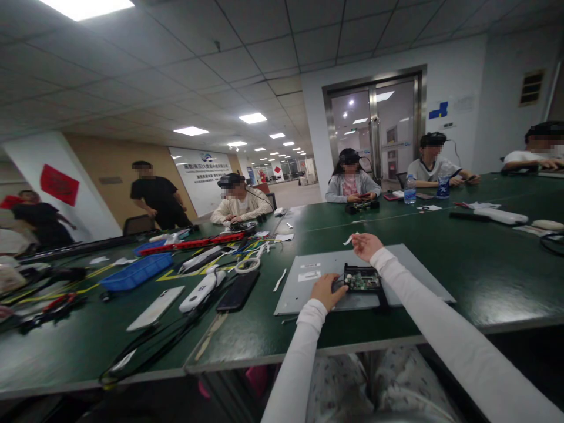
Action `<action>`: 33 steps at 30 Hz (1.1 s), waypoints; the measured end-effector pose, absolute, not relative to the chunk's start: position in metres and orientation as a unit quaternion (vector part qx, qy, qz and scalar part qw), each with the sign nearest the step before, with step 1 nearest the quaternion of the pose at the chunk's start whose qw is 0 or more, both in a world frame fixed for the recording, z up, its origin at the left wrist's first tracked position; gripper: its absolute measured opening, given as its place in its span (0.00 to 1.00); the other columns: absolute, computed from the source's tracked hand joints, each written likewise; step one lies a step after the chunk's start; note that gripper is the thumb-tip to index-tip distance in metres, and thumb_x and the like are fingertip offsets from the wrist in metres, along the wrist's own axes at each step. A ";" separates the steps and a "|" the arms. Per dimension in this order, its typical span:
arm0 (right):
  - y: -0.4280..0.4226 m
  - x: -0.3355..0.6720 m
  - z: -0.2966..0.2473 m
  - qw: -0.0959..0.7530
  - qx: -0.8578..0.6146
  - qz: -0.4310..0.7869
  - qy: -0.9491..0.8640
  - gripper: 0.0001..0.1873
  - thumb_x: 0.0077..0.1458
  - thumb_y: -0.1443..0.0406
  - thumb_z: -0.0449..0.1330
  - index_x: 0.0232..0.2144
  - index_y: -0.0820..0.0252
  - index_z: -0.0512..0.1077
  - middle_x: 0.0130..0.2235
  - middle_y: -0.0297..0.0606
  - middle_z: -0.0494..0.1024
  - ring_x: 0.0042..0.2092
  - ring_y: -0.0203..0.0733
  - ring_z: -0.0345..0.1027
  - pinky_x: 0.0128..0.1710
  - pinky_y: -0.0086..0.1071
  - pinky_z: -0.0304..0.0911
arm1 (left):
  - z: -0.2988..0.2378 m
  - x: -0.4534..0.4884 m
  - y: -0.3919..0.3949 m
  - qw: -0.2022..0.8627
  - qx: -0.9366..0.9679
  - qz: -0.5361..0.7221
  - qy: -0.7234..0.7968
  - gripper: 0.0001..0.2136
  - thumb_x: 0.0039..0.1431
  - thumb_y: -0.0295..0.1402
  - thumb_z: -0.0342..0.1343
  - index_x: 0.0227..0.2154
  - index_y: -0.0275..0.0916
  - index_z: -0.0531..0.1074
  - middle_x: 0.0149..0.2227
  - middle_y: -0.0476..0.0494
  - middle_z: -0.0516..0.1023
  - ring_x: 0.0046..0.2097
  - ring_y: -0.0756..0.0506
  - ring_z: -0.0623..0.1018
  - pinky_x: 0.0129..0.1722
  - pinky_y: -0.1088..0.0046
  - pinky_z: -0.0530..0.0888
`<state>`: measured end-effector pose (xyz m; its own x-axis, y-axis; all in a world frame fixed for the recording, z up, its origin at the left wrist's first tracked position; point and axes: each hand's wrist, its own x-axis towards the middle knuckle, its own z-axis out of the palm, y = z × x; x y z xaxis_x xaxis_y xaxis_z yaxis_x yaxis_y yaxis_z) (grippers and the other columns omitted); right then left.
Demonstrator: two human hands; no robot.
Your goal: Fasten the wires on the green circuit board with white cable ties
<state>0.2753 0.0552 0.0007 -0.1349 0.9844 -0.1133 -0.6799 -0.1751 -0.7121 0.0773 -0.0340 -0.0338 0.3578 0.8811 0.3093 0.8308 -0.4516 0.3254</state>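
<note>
A small black device with an exposed green circuit board (362,279) lies on a grey metal sheet (414,273) in front of me. My left hand (326,290) rests curled against the device's left edge, gripping it. Beyond the device, my right hand (365,245) is raised above the sheet, its fingers pinched on a small white strip (349,239). Both arms wear white sleeves.
The green table (484,258) carries a blue tray (134,272), phones (157,307), a tape roll (248,264), cables and tools on the left. Several people sit at the far side with water bottles (409,189); two stand at the left. Glass doors (374,129) lie behind.
</note>
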 end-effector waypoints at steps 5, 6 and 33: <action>0.052 0.325 0.003 0.630 -0.326 0.596 -0.376 0.15 0.38 0.69 0.58 0.34 0.58 0.68 0.33 0.35 0.73 0.36 0.36 0.66 0.29 0.27 0.62 | -0.032 0.080 -0.034 0.040 0.828 0.166 0.535 0.27 0.43 0.49 0.51 0.46 0.43 0.60 0.47 0.43 0.64 0.49 0.40 0.63 0.46 0.62 0.62; 0.053 0.338 -0.002 0.638 -0.368 0.544 -0.402 0.17 0.37 0.69 0.59 0.34 0.58 0.69 0.33 0.35 0.73 0.36 0.37 0.66 0.29 0.27 0.62 | -0.031 0.082 -0.032 0.033 0.830 0.153 0.536 0.28 0.42 0.50 0.51 0.47 0.44 0.59 0.48 0.42 0.64 0.50 0.39 0.63 0.46 0.61 0.61; 0.055 0.382 -0.091 0.371 -0.663 0.004 -0.651 0.27 0.38 0.75 0.49 0.45 0.65 0.63 0.48 0.45 0.63 0.51 0.40 0.54 0.51 0.30 0.50 | -0.021 0.104 -0.008 0.018 0.848 0.101 0.520 0.34 0.34 0.58 0.50 0.43 0.43 0.62 0.44 0.43 0.64 0.48 0.39 0.63 0.45 0.61 0.61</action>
